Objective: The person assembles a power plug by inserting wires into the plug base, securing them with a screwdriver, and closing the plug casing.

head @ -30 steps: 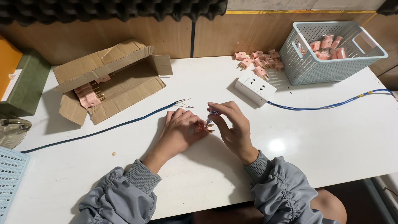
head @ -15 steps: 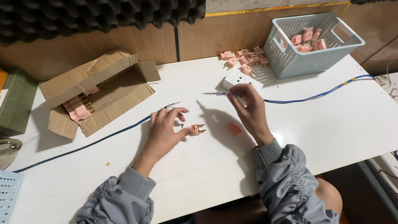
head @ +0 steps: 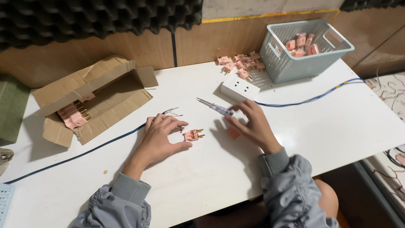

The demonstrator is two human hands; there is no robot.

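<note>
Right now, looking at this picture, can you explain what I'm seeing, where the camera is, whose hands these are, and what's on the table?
There is no machine here: a person works with two bare hands, and the one picture comes from a camera on their head, looking down. The left hand rests on the white table, its fingers around an opened pink plug with brass pins. The right hand lies on a tester screwdriver; a small pink cover piece lies beside it. Farther back are a white socket block with a blue cable, a loose pile of pink plugs, a pale blue basket with more, and an open cardboard box at the left. A second blue wire ends by the left hand.
</note>
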